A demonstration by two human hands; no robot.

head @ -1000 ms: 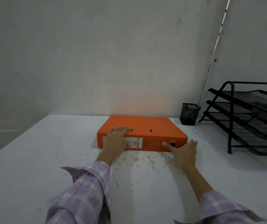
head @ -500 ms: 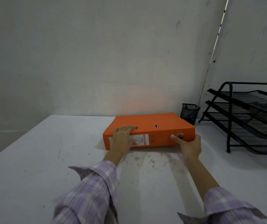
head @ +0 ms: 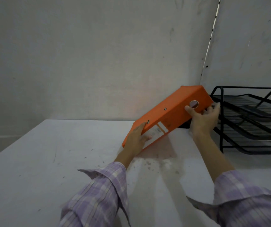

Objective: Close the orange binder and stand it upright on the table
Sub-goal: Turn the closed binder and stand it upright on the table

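Note:
The orange binder (head: pixel 172 112) is closed and tilted steeply, its right end raised high and its lower left corner at the white table (head: pixel 49 161). Its spine faces me, showing a white label and a round metal finger hole. My left hand (head: pixel 135 140) grips the low left end, fingers over the top face and thumb on the spine label. My right hand (head: pixel 204 119) holds the raised right end, thumb by the finger hole and fingers wrapped underneath.
A black wire letter tray rack (head: pixel 252 122) with stacked tiers stands at the right, close behind the binder's raised end. Grey walls meet in a corner behind it. The table's left edge runs diagonally at the left.
The binder lay flat on the table; its right end has been lifted up and toward the right, pivoting on the left corner. Both hands kept their hold. The mesh pen cup is now hidden.

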